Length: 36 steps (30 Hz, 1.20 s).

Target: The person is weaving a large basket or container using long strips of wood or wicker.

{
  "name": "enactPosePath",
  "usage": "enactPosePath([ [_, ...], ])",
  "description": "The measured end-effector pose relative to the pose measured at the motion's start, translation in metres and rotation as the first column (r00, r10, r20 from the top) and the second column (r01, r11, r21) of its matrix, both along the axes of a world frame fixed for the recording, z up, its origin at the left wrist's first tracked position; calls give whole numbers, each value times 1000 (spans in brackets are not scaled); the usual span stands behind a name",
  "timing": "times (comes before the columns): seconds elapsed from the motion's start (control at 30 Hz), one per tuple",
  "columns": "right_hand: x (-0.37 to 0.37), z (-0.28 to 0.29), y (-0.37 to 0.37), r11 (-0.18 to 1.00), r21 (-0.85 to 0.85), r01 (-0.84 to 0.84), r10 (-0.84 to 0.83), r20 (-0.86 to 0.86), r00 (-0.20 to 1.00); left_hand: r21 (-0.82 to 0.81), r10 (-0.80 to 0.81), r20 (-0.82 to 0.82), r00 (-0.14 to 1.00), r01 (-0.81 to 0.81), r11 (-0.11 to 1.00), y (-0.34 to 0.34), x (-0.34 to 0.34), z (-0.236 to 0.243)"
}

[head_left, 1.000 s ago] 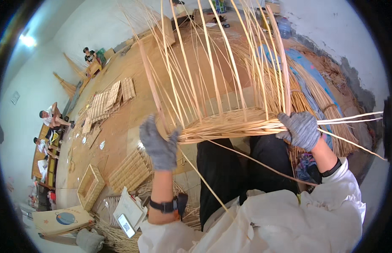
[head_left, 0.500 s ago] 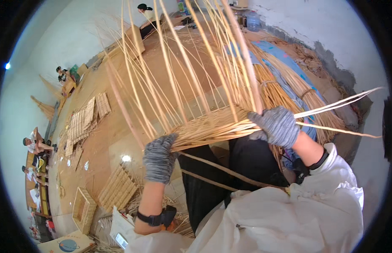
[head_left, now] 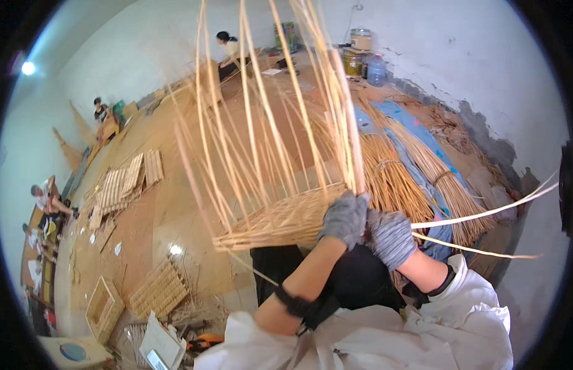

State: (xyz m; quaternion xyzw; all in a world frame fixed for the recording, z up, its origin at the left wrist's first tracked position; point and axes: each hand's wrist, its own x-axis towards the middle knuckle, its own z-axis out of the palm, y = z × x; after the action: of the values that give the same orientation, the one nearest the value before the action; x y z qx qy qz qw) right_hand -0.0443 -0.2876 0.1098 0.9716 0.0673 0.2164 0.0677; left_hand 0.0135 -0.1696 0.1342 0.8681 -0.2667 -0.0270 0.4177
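Now my left hand (head_left: 345, 217) in its grey glove is closed tight on the edge of the half-woven wicker basket (head_left: 280, 219), right where the tall stakes (head_left: 335, 98) bunch up. My right hand (head_left: 390, 237) sits just beside it, closed on the long thin weaving strands (head_left: 483, 214) that stick out to my right. The basket rests on my lap, tipped on its side. I think I should hold the edge firm, pull the strands snug, and keep the stakes from spreading. Reed bundles (head_left: 416, 172) lie on the floor beyond.

Gloved hands (head_left: 366, 225) on wicker basket (head_left: 280, 219) (unfinished)
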Motion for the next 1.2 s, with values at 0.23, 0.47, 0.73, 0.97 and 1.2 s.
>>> enactPosePath([
  [0.23, -42, 45, 43, 928, -16, -371, 354, 343, 870, -263, 241, -23, 970, -238, 935, -1, 20, -21],
  [0.47, 10, -57, -33, 949, 157, -274, 204, 358, 911, -307, 237, 462, 854, -97, 947, 87, -51, -26],
  [0.73, 37, -64, -64, 925, -62, -376, 375, 325, 869, -887, -64, -415, 908, -388, 250, 121, -99, -47],
  [0.97, 6, -19, -23, 905, 75, -418, 350, 424, 835, -906, -97, -409, 907, -392, 159, 150, -98, -56],
  [1.2, -25, -94, 12, 930, 128, -343, 341, 39, 939, -748, -57, -657, 752, -641, 172, 181, -116, -101],
])
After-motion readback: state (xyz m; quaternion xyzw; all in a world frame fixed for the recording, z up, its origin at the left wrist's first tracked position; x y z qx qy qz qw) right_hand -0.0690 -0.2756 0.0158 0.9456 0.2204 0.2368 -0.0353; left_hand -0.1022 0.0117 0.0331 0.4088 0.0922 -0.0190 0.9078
